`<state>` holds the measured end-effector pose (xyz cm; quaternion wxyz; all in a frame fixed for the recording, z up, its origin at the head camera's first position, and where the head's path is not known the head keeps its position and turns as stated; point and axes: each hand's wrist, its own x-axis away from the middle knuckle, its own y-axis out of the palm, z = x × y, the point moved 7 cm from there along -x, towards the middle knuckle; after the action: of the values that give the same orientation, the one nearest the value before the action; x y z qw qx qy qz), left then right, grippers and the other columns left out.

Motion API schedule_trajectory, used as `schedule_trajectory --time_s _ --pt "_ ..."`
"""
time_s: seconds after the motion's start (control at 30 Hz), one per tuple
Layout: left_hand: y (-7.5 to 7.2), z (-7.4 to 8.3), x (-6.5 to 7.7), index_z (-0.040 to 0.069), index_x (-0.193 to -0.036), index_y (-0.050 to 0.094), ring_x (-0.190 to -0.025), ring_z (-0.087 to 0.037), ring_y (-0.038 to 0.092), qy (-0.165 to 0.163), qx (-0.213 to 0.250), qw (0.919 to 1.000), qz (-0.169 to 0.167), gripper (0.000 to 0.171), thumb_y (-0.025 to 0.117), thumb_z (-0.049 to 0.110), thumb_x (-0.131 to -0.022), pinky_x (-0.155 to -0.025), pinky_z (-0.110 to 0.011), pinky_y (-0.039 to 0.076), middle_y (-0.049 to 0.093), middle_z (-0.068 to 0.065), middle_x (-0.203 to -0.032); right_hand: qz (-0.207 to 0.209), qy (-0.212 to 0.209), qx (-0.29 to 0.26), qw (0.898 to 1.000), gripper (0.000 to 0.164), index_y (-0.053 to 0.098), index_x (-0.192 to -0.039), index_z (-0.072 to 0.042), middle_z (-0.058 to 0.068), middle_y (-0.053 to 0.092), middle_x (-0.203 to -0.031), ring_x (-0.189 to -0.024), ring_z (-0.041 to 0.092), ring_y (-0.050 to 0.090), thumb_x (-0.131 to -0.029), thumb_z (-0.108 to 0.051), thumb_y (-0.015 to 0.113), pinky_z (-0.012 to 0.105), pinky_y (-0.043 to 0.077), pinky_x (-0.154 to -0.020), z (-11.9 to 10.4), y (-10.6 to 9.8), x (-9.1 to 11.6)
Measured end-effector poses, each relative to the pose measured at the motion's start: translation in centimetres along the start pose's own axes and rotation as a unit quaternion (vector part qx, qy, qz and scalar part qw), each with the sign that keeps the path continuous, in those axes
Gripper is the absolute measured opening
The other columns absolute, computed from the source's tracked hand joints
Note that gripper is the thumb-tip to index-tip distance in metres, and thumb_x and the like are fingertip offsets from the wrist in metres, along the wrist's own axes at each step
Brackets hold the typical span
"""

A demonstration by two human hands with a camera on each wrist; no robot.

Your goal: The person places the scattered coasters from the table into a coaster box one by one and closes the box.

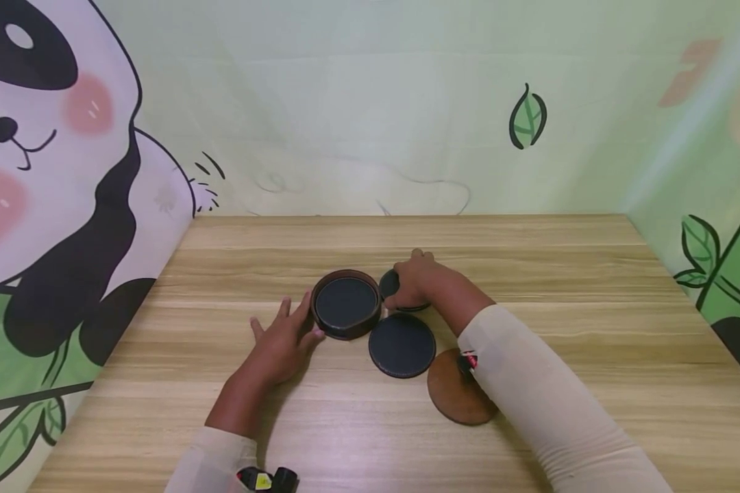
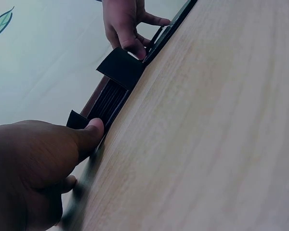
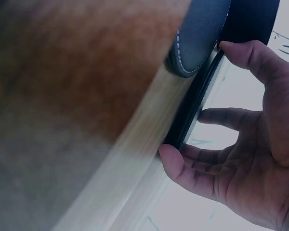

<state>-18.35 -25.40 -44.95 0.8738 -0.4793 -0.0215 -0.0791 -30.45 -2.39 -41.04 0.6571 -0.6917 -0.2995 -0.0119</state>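
Note:
A round dark coaster holder point(image 1: 345, 335) stands left of the table's middle, with a stack of black coasters point(image 1: 345, 302) inside. At its left side is my left hand point(image 1: 281, 346), fingers spread, the thumb pressing the wall beside the side opening seen in the left wrist view. My right hand point(image 1: 414, 282) grips a black coaster point(image 3: 195, 103) by its edge, thumb and fingers at opposite sides, just right of the holder; the hand hides much of it in the head view. Nearer me lies another black coaster point(image 1: 402, 346), stitched around its rim.
A brown round coaster point(image 1: 459, 390) lies under the right forearm, partly covered by the sleeve point(image 1: 549, 390). The wood-grain table point(image 1: 160, 383) ends at the back against a printed wall sheet point(image 1: 345, 123).

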Motion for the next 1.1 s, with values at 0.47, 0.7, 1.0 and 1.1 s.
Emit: schedule_trajectory --time_s 0.47,0.7,1.0,1.1 --pt "0.0 -0.1 0.1 0.014 -0.177 0.013 -0.171 -0.048 0.007 -0.004 -0.003 1.0 -0.002 0.081 0.059 0.033 -0.113 -0.119 -0.09 -0.015 0.038 -0.025 -0.173 0.026 0.007 -0.017 0.999 0.085 0.044 -0.168 -0.014 0.031 0.042 -0.157 -0.146 0.044 0.04 -0.098 -0.057 0.066 0.054 0.055 -0.112 0.5 -0.2 -0.1" --pt "0.0 -0.1 0.0 0.013 -0.177 0.014 -0.17 -0.048 0.008 -0.004 -0.007 1.0 -0.001 0.082 0.06 0.034 -0.113 -0.119 -0.09 -0.014 0.038 -0.025 -0.174 0.058 0.02 0.006 0.998 0.085 0.053 -0.161 -0.013 0.029 0.047 -0.147 -0.137 0.04 0.045 -0.096 -0.065 0.067 0.053 0.059 -0.104 0.4 -0.9 0.4" --pt "0.0 -0.1 0.0 0.012 -0.177 0.014 -0.17 -0.049 0.009 -0.004 -0.013 0.9999 0.001 0.083 0.062 0.034 -0.112 -0.119 -0.091 -0.012 0.038 -0.026 -0.173 0.104 0.041 0.035 0.993 0.088 0.052 -0.16 -0.007 0.028 0.049 -0.142 -0.133 0.04 0.047 -0.097 -0.067 0.063 0.051 0.062 -0.098 -0.4 -1.9 1.2" --pt "0.0 0.0 0.0 0.012 -0.177 0.014 -0.17 -0.048 0.009 -0.002 -0.015 0.9999 0.002 0.083 0.062 0.034 -0.112 -0.119 -0.091 -0.011 0.039 -0.026 -0.173 0.123 0.058 0.052 0.989 0.091 0.049 -0.162 -0.005 0.03 0.048 -0.143 -0.134 0.04 0.046 -0.099 -0.069 0.061 0.049 0.064 -0.095 -0.5 -2.3 1.5"
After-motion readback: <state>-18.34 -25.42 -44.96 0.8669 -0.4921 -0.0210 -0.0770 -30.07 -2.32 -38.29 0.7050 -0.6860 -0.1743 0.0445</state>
